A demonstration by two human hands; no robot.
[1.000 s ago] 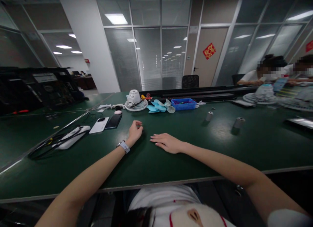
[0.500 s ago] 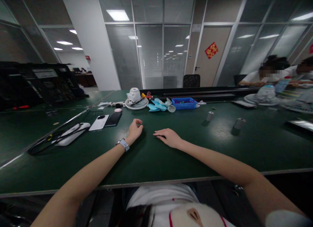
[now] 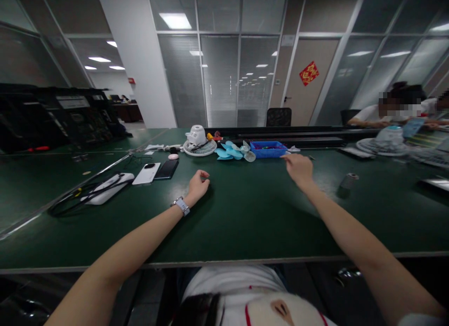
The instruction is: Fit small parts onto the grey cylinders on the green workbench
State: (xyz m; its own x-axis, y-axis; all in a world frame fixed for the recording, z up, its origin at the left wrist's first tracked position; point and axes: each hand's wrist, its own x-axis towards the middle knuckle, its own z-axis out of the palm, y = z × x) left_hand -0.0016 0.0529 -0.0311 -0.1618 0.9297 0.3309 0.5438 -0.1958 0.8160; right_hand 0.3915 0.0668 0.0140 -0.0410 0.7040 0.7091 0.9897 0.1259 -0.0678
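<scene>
My left hand (image 3: pixel 199 184), with a watch (image 3: pixel 181 206) on its wrist, rests on the green table (image 3: pixel 245 223). Its fingers curl loosely, thumb apart, and hold nothing. Farther right, my right hand (image 3: pixel 299 170) reaches forward, palm down, close to the right end of a blue tray (image 3: pixel 268 149). One finger stretches out to the left; the other fingers and the thumb are mostly hidden. The spot where a small grey metal cylinder stood is covered by this hand. A second metal cylinder (image 3: pixel 349 180) stands upright to its right.
Left of the tray lie light-blue fan blades (image 3: pixel 229 151) and a white fan part (image 3: pixel 197 141). Phones (image 3: pixel 166 169) and a white device with a black cable (image 3: pixel 112 188) are at left. An open computer case (image 3: pixel 77 115) stands far left. People (image 3: pixel 377 113) sit at far right.
My right hand has moved right and forward from the middle of the table, now covering the nearer-left cylinder's place. My left hand stays put. The view has turned slightly left.
</scene>
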